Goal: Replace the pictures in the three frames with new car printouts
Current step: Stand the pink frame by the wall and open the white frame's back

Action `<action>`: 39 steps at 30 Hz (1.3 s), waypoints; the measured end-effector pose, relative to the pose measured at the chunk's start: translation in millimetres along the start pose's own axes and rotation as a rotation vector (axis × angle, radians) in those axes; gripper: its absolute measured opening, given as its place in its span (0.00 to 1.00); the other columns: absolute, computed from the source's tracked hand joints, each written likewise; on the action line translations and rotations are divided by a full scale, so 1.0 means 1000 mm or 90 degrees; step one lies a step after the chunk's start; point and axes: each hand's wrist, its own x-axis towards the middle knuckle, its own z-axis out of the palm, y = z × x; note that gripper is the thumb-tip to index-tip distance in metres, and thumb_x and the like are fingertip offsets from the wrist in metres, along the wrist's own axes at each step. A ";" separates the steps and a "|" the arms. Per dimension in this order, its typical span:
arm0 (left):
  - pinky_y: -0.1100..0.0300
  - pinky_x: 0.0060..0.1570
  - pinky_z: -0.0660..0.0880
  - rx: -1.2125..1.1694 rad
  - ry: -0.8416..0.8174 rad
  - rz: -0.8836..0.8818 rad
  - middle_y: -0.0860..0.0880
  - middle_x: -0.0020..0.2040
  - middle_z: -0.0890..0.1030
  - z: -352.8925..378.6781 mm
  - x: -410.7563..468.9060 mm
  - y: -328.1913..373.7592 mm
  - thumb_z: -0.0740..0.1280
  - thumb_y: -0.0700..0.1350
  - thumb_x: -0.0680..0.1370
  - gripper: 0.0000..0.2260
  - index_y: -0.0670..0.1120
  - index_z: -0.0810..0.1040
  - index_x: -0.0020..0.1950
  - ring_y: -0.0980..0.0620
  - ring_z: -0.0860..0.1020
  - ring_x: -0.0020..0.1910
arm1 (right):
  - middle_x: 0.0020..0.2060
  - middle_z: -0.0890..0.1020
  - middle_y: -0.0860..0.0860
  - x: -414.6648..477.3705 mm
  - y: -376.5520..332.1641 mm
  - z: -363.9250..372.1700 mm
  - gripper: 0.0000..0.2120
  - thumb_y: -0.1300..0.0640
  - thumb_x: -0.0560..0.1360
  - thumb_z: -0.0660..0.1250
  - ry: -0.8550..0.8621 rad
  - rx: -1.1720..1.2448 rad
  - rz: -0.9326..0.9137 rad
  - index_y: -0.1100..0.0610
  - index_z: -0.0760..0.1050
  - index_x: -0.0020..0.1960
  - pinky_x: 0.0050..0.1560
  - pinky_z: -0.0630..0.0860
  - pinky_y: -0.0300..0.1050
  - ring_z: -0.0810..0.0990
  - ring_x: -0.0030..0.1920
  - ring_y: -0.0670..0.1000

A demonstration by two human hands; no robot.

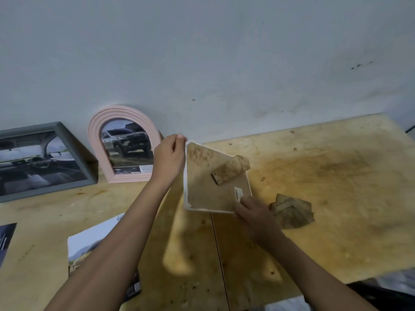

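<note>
Picture centre: a white frame (208, 189), back up. Left hand (169, 158) pinches its top corner; right hand (253, 212) grips its lower-right corner.

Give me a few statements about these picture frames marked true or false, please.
1. The pink arched frame holds a truck picture. True.
2. The white square frame lies untouched on the wooden table. False: the left hand and right hand both hold it.
3. The grey rectangular frame stands left of the pink one. True.
4. The left hand holds the folded brown paper. False: that paper lies on the table, beside the right hand.
</note>
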 end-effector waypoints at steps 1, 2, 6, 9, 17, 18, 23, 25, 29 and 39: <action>0.62 0.42 0.65 -0.004 -0.002 -0.014 0.49 0.45 0.79 -0.002 -0.014 -0.007 0.55 0.46 0.82 0.15 0.42 0.80 0.51 0.53 0.75 0.46 | 0.38 0.77 0.49 -0.009 -0.005 0.004 0.16 0.62 0.62 0.75 -0.025 -0.009 -0.030 0.53 0.70 0.43 0.34 0.71 0.38 0.76 0.36 0.48; 0.63 0.41 0.65 -0.006 -0.003 -0.029 0.50 0.45 0.79 -0.005 -0.027 -0.016 0.55 0.46 0.82 0.15 0.43 0.80 0.51 0.54 0.75 0.45 | 0.38 0.78 0.49 -0.019 -0.010 0.008 0.21 0.62 0.59 0.76 -0.053 -0.021 -0.056 0.52 0.67 0.43 0.37 0.73 0.38 0.77 0.37 0.48; 0.64 0.40 0.66 0.023 0.011 -0.105 0.50 0.44 0.80 -0.017 -0.082 -0.063 0.55 0.45 0.82 0.14 0.45 0.80 0.50 0.54 0.75 0.45 | 0.38 0.77 0.49 -0.052 -0.035 0.031 0.17 0.60 0.60 0.71 -0.118 -0.023 -0.148 0.52 0.66 0.43 0.38 0.71 0.42 0.74 0.38 0.49; 0.61 0.44 0.66 0.022 0.015 -0.181 0.47 0.47 0.80 -0.026 -0.115 -0.095 0.55 0.45 0.82 0.14 0.43 0.79 0.53 0.51 0.75 0.47 | 0.38 0.75 0.49 -0.067 -0.049 0.043 0.09 0.61 0.64 0.60 -0.138 -0.022 -0.180 0.52 0.66 0.43 0.38 0.62 0.43 0.69 0.38 0.50; 0.60 0.62 0.64 0.007 -0.101 -0.248 0.48 0.66 0.72 -0.018 -0.174 -0.133 0.54 0.48 0.82 0.17 0.44 0.68 0.70 0.49 0.69 0.66 | 0.36 0.76 0.49 -0.066 -0.045 0.050 0.01 0.55 0.67 0.64 -0.208 -0.018 -0.248 0.51 0.71 0.38 0.36 0.69 0.42 0.71 0.39 0.49; 0.58 0.64 0.64 0.003 -0.094 -0.224 0.50 0.68 0.71 -0.016 -0.182 -0.131 0.55 0.50 0.82 0.18 0.45 0.67 0.71 0.50 0.68 0.68 | 0.36 0.77 0.48 -0.060 -0.043 0.045 0.04 0.52 0.69 0.62 -0.231 -0.023 -0.255 0.51 0.74 0.38 0.36 0.71 0.42 0.74 0.38 0.49; 0.64 0.68 0.56 0.057 -0.052 -0.206 0.60 0.72 0.61 -0.020 -0.245 -0.125 0.57 0.60 0.78 0.26 0.52 0.59 0.74 0.66 0.57 0.69 | 0.43 0.82 0.50 0.004 -0.056 0.047 0.10 0.50 0.70 0.63 -0.254 0.031 -0.172 0.53 0.79 0.47 0.44 0.76 0.49 0.81 0.43 0.53; 0.54 0.72 0.58 0.071 -0.077 -0.237 0.52 0.75 0.59 -0.015 -0.266 -0.133 0.58 0.68 0.73 0.37 0.48 0.57 0.75 0.54 0.58 0.74 | 0.57 0.78 0.51 0.040 -0.079 0.059 0.18 0.49 0.73 0.64 -0.333 0.035 -0.139 0.53 0.74 0.60 0.53 0.73 0.51 0.76 0.56 0.54; 0.54 0.75 0.52 0.113 -0.128 -0.255 0.50 0.78 0.51 -0.002 -0.277 -0.130 0.66 0.68 0.68 0.48 0.45 0.49 0.77 0.53 0.48 0.76 | 0.65 0.65 0.53 0.082 -0.115 0.086 0.27 0.42 0.73 0.62 -0.491 -0.054 -0.168 0.52 0.64 0.68 0.58 0.67 0.53 0.64 0.65 0.56; 0.61 0.72 0.44 0.151 -0.071 -0.251 0.51 0.78 0.50 0.005 -0.281 -0.137 0.67 0.62 0.72 0.44 0.46 0.47 0.77 0.54 0.47 0.76 | 0.68 0.61 0.53 0.113 -0.138 0.085 0.38 0.39 0.68 0.70 -0.562 -0.242 -0.316 0.49 0.58 0.72 0.59 0.66 0.53 0.63 0.67 0.56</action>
